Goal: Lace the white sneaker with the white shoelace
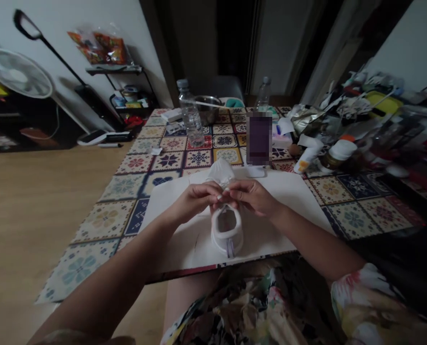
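A white shoe (227, 237) sits on a white sheet (177, 239), its heel with a greyish pull tab toward me and its toe pointing away. My left hand (202, 195) is closed in a pinch over the front of the shoe, by the white laces (223, 182). From the other side my right hand (247, 194) pinches at the same spot, and the fingertips of both hands nearly meet. They seem to hold the shoelace, though the fingers cover most of it. Beyond the hands the white toe (221, 168) shows.
A patterned tablecloth (107, 215) covers the table. A plastic bottle (191, 115) and a metal bowl (208, 110) stand at the back. Behind the sheet is a pixelated upright panel (259, 139). White bottles (339, 153) and clutter crowd the right side.
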`<state>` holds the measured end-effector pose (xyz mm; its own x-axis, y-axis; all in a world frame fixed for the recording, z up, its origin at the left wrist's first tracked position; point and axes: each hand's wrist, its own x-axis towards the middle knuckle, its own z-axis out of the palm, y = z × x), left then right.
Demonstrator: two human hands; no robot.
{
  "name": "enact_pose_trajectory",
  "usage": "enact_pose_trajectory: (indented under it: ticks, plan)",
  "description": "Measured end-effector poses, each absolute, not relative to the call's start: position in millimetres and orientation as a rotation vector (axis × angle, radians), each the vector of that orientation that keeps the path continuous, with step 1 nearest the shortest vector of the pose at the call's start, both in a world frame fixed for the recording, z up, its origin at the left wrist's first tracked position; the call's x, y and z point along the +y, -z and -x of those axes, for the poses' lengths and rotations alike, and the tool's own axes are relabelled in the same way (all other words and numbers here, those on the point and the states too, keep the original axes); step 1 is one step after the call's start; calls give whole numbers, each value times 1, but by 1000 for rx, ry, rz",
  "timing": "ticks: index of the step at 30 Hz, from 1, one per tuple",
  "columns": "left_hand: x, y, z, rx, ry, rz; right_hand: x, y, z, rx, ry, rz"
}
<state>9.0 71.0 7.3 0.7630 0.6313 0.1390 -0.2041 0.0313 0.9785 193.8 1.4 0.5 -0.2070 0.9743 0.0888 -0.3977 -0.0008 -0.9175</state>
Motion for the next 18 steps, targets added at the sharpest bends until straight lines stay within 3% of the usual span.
enact_pose_trajectory:
  ticks: [12, 15, 18]
  plan:
    - [54, -7, -17, 529, -758, -1207, -7, 4, -181, -1331, -1142, 818]
    - [54, -7, -17, 560, -778, -1244, -1, -1, -199, -1593, -717, 963]
    - [55, -6, -17, 570, -761, -1244, 16, -2, -231, -1625, -39, 1310]
